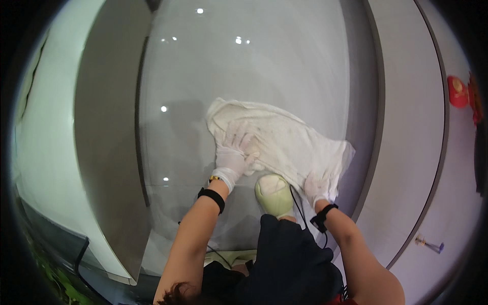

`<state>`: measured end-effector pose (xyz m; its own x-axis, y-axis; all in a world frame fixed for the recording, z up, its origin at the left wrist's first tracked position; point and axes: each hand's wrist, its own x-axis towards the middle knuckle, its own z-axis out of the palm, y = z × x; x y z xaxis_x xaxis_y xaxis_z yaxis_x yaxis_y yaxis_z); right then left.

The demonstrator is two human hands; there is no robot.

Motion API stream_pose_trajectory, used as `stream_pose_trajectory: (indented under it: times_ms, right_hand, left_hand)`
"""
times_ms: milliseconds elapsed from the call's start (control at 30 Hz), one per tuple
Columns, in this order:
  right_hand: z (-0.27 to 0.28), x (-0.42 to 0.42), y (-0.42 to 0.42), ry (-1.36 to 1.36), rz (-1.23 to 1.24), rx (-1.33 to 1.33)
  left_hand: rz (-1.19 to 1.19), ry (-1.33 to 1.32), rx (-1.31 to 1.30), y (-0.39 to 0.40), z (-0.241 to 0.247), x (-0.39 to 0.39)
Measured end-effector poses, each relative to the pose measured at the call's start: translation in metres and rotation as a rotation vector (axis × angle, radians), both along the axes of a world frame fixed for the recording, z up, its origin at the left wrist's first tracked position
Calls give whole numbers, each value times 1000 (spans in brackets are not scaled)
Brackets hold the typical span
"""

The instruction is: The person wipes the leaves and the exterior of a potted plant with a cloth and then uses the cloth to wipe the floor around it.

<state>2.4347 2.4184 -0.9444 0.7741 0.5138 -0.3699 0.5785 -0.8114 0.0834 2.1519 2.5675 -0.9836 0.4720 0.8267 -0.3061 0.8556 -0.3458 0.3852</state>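
A large off-white towel [282, 133] lies spread and wrinkled on a glossy grey floor [244, 72], its right end against the wall side. My left hand [238, 150], in a thin translucent glove, presses on the towel's left part, with some fabric bunched at the thumb. My right hand [318, 187], gloved too, holds the towel's near right end; folds partly hide its fingers. Between my two hands, just short of the towel's edge, is my foot in a pale green slipper [275, 194].
A grey-brown panel with a dark lower edge [110, 114] bounds the floor on the left. Along the right runs a pale cabinet-like front [413, 114]. A red object [457, 91] and a small blue-tipped item [431, 244] are at far right. Green leaves [57, 274] show lower left. Thin black cables [299, 202] hang near my leg.
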Motion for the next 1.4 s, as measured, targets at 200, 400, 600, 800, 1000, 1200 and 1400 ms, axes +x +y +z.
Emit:
stream_pose_trajectory:
  times_ms: [200,400,600,800,1000,1200,1400]
  right_hand:
    - [-19,12,-11,117,-108,14]
    - [2,78,-70,405,170,251]
    - [28,97,-101,348,189,185]
    - [-27,77,-26,75,421,134]
    - [-66,79,-39,-168,500,364]
    - [-46,73,-78,-155,545,339]
    - [-47,16,-171,-35,556,315]
  left_hand:
    - [-13,-15,-70,2,-12,-8]
    - [-73,126,-24,17,-7,-2]
    - [-96,282,-82,14,1,-1]
    - [-102,196,73,0,-29,-9]
    - [-133,159,249,-10,-22,-25]
    - [-130,211,177,-69,10,-41]
    - [-123,222,103,-180,-2,-116]
